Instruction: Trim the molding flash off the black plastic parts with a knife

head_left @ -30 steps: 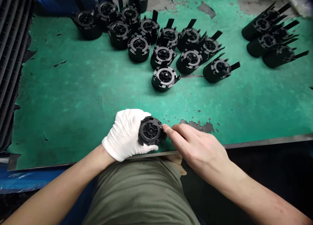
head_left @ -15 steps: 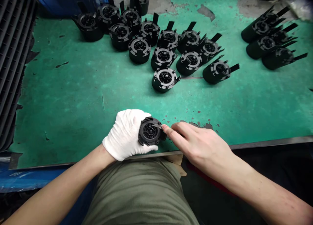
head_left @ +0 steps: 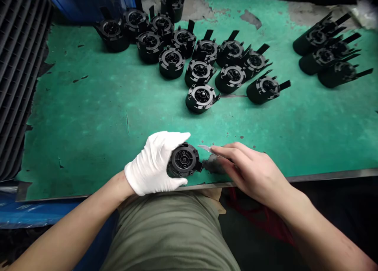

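Note:
My left hand (head_left: 156, 164), in a white glove, is wrapped around a round black plastic housing (head_left: 184, 159) close to the table's front edge. The housing's ribbed circular face points up at me, and a short tab sticks out at its lower right. Bare and pinched closed, my right hand (head_left: 251, 164) grips a small knife (head_left: 206, 148) with a pointed metal blade. The blade points left and is a little apart from the housing. Most of the knife's handle is hidden in my fingers.
Several similar black housings (head_left: 201, 98) stand in a cluster on the green table (head_left: 88, 133). More housings (head_left: 339, 72) are at the far right. A blue bin (head_left: 88, 5) is at the back left, with stacked black ribbed trays (head_left: 20, 66) along the left edge.
The knife has moved right, off the housing's face, along with my right hand. My left hand's upper fingers have loosened and stretched out. The view has shifted slightly.

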`<state>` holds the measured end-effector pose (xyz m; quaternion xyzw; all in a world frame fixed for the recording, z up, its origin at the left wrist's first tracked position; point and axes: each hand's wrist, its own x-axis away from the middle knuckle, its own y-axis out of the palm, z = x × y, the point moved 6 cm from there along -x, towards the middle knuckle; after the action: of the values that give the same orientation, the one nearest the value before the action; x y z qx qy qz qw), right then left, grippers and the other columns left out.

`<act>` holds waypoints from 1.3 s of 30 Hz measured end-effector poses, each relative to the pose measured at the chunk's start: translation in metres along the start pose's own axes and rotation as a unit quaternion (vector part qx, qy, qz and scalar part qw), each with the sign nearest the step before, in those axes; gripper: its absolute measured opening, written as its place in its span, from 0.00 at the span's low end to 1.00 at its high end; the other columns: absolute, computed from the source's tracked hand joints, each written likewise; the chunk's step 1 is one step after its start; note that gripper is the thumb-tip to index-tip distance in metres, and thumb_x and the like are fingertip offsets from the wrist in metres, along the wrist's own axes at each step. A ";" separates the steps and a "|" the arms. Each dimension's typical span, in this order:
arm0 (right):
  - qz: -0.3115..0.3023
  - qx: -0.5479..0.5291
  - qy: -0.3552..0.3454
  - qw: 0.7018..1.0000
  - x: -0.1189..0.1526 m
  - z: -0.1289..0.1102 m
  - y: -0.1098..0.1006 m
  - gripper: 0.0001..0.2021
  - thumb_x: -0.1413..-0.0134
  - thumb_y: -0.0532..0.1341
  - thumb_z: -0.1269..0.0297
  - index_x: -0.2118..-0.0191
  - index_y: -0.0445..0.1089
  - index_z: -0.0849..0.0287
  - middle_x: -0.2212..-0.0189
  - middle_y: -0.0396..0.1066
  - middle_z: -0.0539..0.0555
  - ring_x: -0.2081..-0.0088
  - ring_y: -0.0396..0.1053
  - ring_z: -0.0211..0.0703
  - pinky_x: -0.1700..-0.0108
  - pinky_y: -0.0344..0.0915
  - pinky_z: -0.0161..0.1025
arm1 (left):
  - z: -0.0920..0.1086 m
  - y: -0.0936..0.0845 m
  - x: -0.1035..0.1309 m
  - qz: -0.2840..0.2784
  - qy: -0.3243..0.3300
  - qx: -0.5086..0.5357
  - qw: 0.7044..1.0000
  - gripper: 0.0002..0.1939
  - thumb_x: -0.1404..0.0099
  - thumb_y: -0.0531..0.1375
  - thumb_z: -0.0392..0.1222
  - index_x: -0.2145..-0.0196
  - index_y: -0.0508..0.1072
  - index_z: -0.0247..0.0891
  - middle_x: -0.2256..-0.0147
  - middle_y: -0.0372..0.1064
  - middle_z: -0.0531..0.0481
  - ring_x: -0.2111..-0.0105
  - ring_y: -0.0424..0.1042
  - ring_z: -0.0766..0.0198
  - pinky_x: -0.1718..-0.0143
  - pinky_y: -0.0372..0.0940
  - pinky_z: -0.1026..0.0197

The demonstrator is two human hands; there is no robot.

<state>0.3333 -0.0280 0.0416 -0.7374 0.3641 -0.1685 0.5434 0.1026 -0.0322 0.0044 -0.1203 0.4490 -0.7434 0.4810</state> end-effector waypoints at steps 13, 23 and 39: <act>0.010 0.036 0.069 0.997 0.018 -0.033 0.017 0.15 0.26 0.58 0.71 0.38 0.68 0.59 0.55 0.79 0.56 0.62 0.78 0.38 0.63 0.70 0.35 | -0.007 -0.006 0.002 0.090 -0.023 -0.041 0.995 0.46 0.51 0.66 0.85 0.55 0.77 0.39 0.63 0.78 0.42 0.63 0.77 0.49 0.60 0.70 0.49; 0.005 0.071 0.048 0.996 0.015 -0.031 0.019 0.20 0.29 0.60 0.75 0.35 0.67 0.59 0.55 0.77 0.54 0.63 0.75 0.39 0.66 0.64 0.36 | -0.009 -0.013 0.014 0.116 -0.080 0.028 0.990 0.58 0.47 0.65 0.82 0.33 0.64 0.38 0.70 0.66 0.58 0.77 0.65 0.69 0.71 0.69 0.63; -0.031 0.151 -0.058 0.986 -0.016 -0.036 0.007 0.23 0.33 0.52 0.82 0.36 0.66 0.66 0.60 0.76 0.57 0.65 0.71 0.42 0.68 0.62 0.38 | -0.014 -0.002 0.003 0.016 -0.027 0.058 0.998 0.57 0.47 0.72 0.76 0.31 0.62 0.40 0.42 0.74 0.35 0.42 0.77 0.44 0.38 0.74 0.45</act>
<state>0.2968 -0.0420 0.0504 -0.6664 0.2798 -0.1952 0.6630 0.0911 -0.0264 -0.0026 -0.1051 0.3936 -0.7571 0.5107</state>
